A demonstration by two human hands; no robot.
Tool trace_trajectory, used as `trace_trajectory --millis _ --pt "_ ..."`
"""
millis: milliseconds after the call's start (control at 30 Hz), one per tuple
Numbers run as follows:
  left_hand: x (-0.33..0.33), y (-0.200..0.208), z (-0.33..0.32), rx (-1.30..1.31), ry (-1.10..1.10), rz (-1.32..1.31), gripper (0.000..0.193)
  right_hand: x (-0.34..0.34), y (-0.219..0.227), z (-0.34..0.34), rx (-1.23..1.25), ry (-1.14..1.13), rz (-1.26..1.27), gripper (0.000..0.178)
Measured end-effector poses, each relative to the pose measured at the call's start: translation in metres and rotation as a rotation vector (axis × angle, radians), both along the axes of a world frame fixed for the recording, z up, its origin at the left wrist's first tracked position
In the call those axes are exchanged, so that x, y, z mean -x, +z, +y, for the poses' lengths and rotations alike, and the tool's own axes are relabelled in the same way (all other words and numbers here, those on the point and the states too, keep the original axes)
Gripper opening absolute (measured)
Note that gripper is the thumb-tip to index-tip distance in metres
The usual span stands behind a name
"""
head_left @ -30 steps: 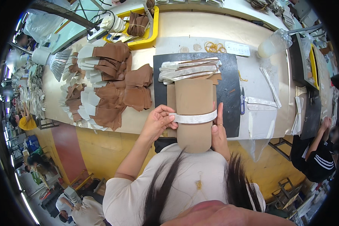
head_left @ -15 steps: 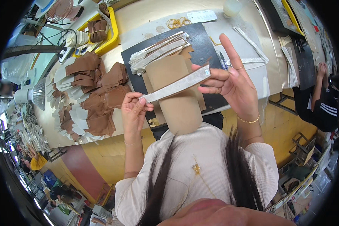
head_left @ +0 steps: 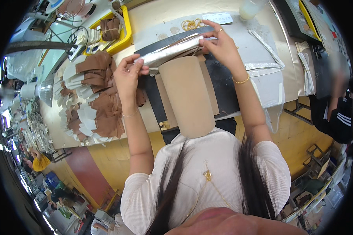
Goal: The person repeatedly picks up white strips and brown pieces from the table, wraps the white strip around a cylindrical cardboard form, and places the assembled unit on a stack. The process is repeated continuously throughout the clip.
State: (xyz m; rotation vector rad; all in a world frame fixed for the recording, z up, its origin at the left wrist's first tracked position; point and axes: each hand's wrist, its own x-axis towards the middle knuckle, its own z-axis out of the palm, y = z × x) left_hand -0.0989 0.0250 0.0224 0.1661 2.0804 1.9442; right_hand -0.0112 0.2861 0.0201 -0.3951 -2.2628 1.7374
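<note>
A long whitish strip with a brown edge [head_left: 168, 53] stretches between my hands, over the far end of a curved tan form [head_left: 187, 98]. Its left end is pinched between the thumb and fingers of my left hand [head_left: 128, 74]. At the other end, my right hand [head_left: 222, 46] grips it with thumb and fingertips. Similar strips lie beneath it, mostly hidden by the held one. The tan form rests on a black board [head_left: 229, 88] and reaches back to my shirt.
Brown and white cut pieces [head_left: 100, 90] lie in piles on the left. A yellow tray [head_left: 126, 33] holds rolled brown bundles. Yellow cord [head_left: 192, 24] and a white card [head_left: 217, 18] lie at the back. Loose strips [head_left: 266, 49] are at the right; a co-worker's sleeve [head_left: 342, 117] shows beyond.
Both hands have moved away from me with the strip, from above the tan form to over the stack of strips. My raised right index finger has come down somewhat.
</note>
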Motion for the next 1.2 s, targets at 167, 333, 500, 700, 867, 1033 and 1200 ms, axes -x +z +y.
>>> trace_trajectory --millis 167,333,500,700,867,1033,1200 --pt "0.003 -0.012 -0.005 0.284 -0.010 0.046 0.028 -0.027 -0.011 0.022 -0.293 -0.166 -0.030 0.043" --pt "-0.005 0.000 -0.012 0.330 0.083 0.222 0.030 -0.063 -0.024 0.091 -0.556 -0.425 -0.078 0.025" --pt "-0.017 0.029 -0.028 0.287 0.192 0.236 0.029 -0.083 -0.050 0.159 -0.986 -0.585 -0.246 0.018" --pt "-0.033 0.056 -0.045 0.175 0.395 0.222 0.027 -0.082 -0.072 0.173 -1.064 -0.534 -0.282 0.018" --pt "-0.036 0.071 -0.083 0.330 0.586 0.333 0.028 -0.082 -0.077 0.169 -1.144 -0.466 -0.089 0.009" --pt "-0.035 0.086 -0.167 0.223 0.902 0.514 0.024 -0.090 -0.069 0.172 -1.145 -0.221 -0.207 0.009" --pt "-0.035 0.085 -0.281 -0.112 1.206 0.759 0.022 -0.093 -0.058 0.197 -0.949 -0.115 -0.327 0.011"
